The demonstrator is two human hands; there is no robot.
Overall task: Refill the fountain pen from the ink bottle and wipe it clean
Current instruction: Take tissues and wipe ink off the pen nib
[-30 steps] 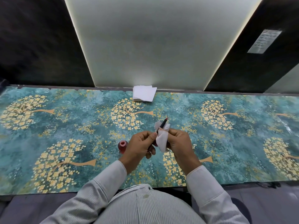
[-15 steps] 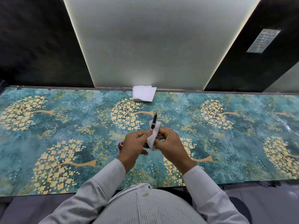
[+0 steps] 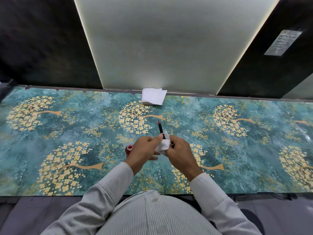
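Observation:
A black fountain pen with a red band near its far end sticks up and away from between my hands. My left hand pinches the pen's lower part between thumb and fingers. My right hand holds a crumpled white tissue wrapped against the pen; a bit of metal shows by its fingers. The red ink bottle stands on the table just left of my left hand, mostly hidden behind it.
A stack of white tissues lies at the table's far edge against the wall. The table carries a teal cloth with gold tree prints. Its near edge runs just in front of my body.
The pen has swung from leaning right to pointing up and slightly left. Both hands have shifted a little left and farther from me, still working the tissue on the pen.

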